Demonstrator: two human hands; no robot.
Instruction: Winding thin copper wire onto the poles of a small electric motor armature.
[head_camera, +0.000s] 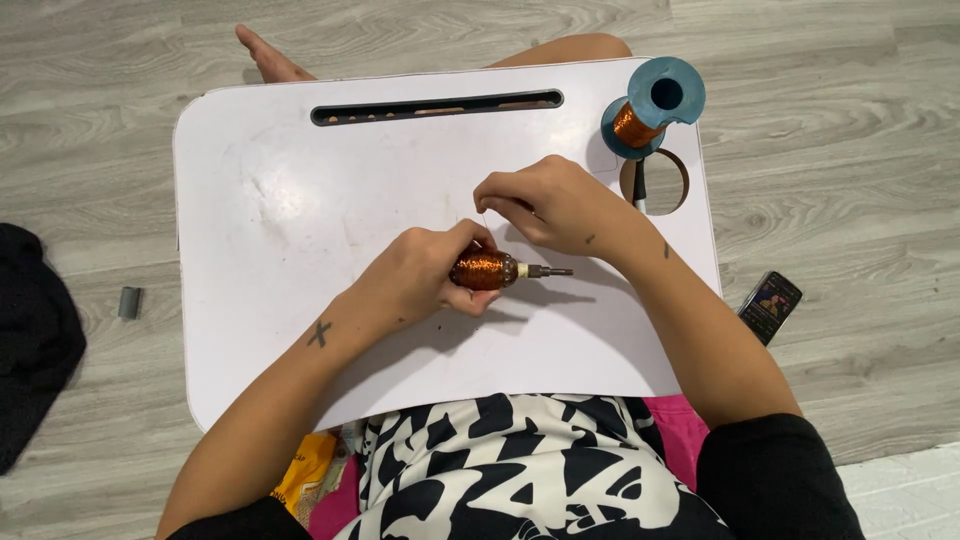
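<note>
Copper-wound rotor (487, 269) with a short metal shaft lies sideways in the left hand (425, 275), whose fingers are closed around its left end, just above the white bench (280, 200). The right hand (545, 205) is just beside it, higher up, with the fingertips pinched together on a thin wire (478, 222) that is hard to see. At the far right corner of the bench a blue spool (652, 108) of copper wire stands tilted, beside a round hole in the bench. On the grey wooden floor, right of the bench, lies a phone (770, 305), and on the left a small grey piece (129, 302) next to a black cloth (30, 345).
</note>
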